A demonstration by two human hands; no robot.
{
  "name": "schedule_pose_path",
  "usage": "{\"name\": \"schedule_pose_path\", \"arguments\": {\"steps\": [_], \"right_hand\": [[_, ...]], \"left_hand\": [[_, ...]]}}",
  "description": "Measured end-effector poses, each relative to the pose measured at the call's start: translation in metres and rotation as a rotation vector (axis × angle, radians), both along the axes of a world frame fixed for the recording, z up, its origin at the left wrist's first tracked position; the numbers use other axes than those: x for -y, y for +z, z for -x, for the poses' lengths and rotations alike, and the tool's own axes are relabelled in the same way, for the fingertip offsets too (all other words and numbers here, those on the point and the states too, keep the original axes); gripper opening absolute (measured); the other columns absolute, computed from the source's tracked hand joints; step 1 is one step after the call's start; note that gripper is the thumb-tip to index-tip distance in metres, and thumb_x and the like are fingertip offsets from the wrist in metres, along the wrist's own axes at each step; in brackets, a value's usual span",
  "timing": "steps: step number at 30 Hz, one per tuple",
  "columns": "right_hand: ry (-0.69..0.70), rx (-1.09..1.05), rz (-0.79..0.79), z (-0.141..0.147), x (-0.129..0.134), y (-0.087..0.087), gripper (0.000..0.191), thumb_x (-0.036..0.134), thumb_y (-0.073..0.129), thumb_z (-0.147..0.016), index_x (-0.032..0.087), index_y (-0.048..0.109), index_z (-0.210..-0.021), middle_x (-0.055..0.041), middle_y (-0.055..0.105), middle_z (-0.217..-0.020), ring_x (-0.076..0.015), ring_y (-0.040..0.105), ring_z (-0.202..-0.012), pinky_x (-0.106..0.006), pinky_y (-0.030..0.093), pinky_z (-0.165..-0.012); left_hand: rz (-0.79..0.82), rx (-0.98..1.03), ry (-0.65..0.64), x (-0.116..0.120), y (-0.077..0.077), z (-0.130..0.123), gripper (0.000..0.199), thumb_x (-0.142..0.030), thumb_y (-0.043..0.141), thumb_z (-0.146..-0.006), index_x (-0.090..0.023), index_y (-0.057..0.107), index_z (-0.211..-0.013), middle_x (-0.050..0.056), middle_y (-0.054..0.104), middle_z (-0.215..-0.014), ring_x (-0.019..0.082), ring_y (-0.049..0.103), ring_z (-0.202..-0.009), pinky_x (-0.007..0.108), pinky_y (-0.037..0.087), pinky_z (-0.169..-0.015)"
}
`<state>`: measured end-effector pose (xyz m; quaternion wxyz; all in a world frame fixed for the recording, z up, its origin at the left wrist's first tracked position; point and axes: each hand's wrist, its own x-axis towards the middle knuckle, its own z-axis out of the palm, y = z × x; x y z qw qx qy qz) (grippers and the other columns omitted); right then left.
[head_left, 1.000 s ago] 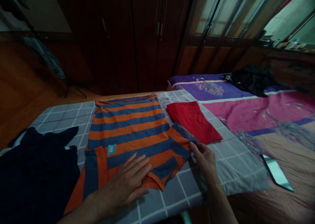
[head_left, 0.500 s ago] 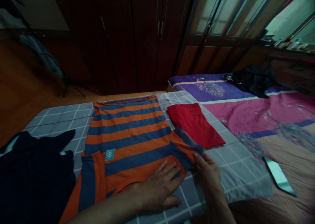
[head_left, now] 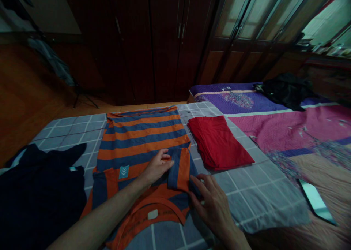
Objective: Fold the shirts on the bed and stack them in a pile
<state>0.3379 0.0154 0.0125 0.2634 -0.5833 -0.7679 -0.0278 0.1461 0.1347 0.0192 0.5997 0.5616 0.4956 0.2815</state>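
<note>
An orange and blue striped T-shirt [head_left: 142, 136] lies spread on a grey checked cloth [head_left: 241, 191], its neckline toward me. Its right sleeve [head_left: 183, 169] is folded inward over the shirt body. My left hand [head_left: 159, 165] is over the chest beside the sleeve's cuff, with its thumb and fingers apart. At the outer edge of the fold, my right hand [head_left: 211, 200] rests with curved fingers and thumb spread apart against the fabric. Right of the shirt lies folded red cloth [head_left: 219, 144].
Dark navy clothing [head_left: 41, 195] is heaped on the left. To the right, a phone or tablet [head_left: 316, 200] lies on a colourful bedspread [head_left: 274, 127], with a black garment [head_left: 285, 90] farther back. A dark wooden wardrobe [head_left: 164, 52] stands behind.
The right sleeve has been turned inward onto the shirt. My left hand has moved up and away from the neckline; my right hand has shifted left and nearer, letting go of the cuff.
</note>
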Motion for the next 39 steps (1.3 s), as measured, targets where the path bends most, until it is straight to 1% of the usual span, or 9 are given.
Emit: {"name": "schedule_pose_path", "arguments": {"steps": [5,8,12,18,23,27,30,34,39], "right_hand": [[-0.023,0.056,0.044,-0.027,0.01,-0.014,0.023,0.018,0.051,-0.084,0.02,0.061,-0.105,-0.0092,0.057,-0.101,-0.0215,0.057,-0.09,-0.032,0.052,-0.072],[-0.079,0.037,0.005,-0.032,0.011,-0.018,0.013,0.018,0.048,-0.087,0.02,0.061,-0.09,-0.0072,0.058,-0.092,-0.0193,0.058,-0.084,-0.03,0.051,-0.068],[-0.176,0.012,-0.08,-0.039,0.012,-0.023,0.01,0.022,0.051,-0.087,0.02,0.06,-0.09,-0.0065,0.06,-0.094,-0.0188,0.058,-0.086,-0.029,0.049,-0.072],[-0.266,0.086,-0.004,-0.058,0.021,-0.033,0.01,0.027,0.052,-0.085,0.022,0.059,-0.079,-0.006,0.061,-0.09,-0.0209,0.059,-0.083,-0.033,0.049,-0.072],[-0.254,0.142,-0.077,-0.054,0.021,-0.027,0.012,0.025,0.05,-0.084,0.02,0.06,-0.089,-0.0109,0.062,-0.105,-0.0244,0.059,-0.093,-0.038,0.05,-0.075],[-0.013,0.241,-0.165,-0.038,0.014,-0.021,0.037,0.019,0.047,-0.085,0.014,0.053,-0.122,-0.0122,0.055,-0.129,-0.0262,0.05,-0.118,-0.04,0.046,-0.091],[0.028,0.322,-0.132,-0.034,0.016,-0.024,0.032,0.023,0.049,-0.087,0.016,0.057,-0.117,-0.0092,0.062,-0.122,-0.0259,0.056,-0.112,-0.042,0.044,-0.092],[-0.061,0.258,-0.163,-0.042,0.024,-0.029,0.024,0.029,0.05,-0.089,0.016,0.062,-0.105,-0.0113,0.066,-0.112,-0.0271,0.06,-0.105,-0.044,0.045,-0.09],[0.025,0.294,-0.168,-0.039,0.026,-0.032,0.042,0.031,0.051,-0.088,0.012,0.053,-0.125,-0.0138,0.055,-0.131,-0.0298,0.049,-0.121,-0.044,0.045,-0.092]], "left_hand": [[-0.33,-0.37,-0.021,-0.019,-0.005,-0.02,0.054,-0.023,0.061,-0.076,-0.017,0.047,-0.128,0.008,0.061,-0.11,0.012,0.06,-0.07,0.028,0.049,-0.071],[-0.412,-0.454,-0.042,-0.031,-0.002,-0.033,0.047,-0.025,0.062,-0.075,-0.017,0.055,-0.121,0.006,0.064,-0.1,0.017,0.061,-0.078,0.03,0.047,-0.074],[-0.51,-0.545,-0.096,-0.035,-0.001,-0.044,0.011,-0.026,0.059,-0.078,-0.02,0.066,-0.085,0.003,0.065,-0.082,0.021,0.061,-0.083,0.03,0.044,-0.075],[-0.613,-0.617,-0.108,-0.028,-0.004,-0.047,0.008,-0.024,0.054,-0.082,-0.02,0.059,-0.079,0.003,0.061,-0.086,0.019,0.06,-0.079,0.028,0.044,-0.068],[-0.744,-0.6,-0.191,-0.025,0.003,-0.046,0.013,-0.017,0.053,-0.082,-0.019,0.06,-0.093,0.004,0.063,-0.098,0.02,0.057,-0.097,0.031,0.044,-0.086],[-0.981,-0.583,-0.449,-0.027,0.001,-0.05,0.034,-0.023,0.053,-0.088,-0.021,0.053,-0.122,0.005,0.051,-0.135,0.02,0.041,-0.128,0.035,0.029,-0.107],[-1.007,-0.689,-0.621,-0.03,-0.01,-0.051,0.053,-0.041,0.047,-0.092,-0.019,0.036,-0.14,0.009,0.035,-0.149,0.025,0.026,-0.138,0.044,0.018,-0.112],[-0.994,-0.712,-0.666,-0.03,-0.026,-0.051,0.068,-0.059,0.032,-0.092,-0.019,0.022,-0.147,0.009,0.02,-0.155,0.025,0.015,-0.142,0.046,0.008,-0.115],[-0.991,-0.699,-0.693,-0.027,-0.032,-0.056,0.075,-0.064,0.029,-0.09,-0.016,0.022,-0.147,0.013,0.015,-0.156,0.027,0.009,-0.143,0.05,0.004,-0.114]]}}
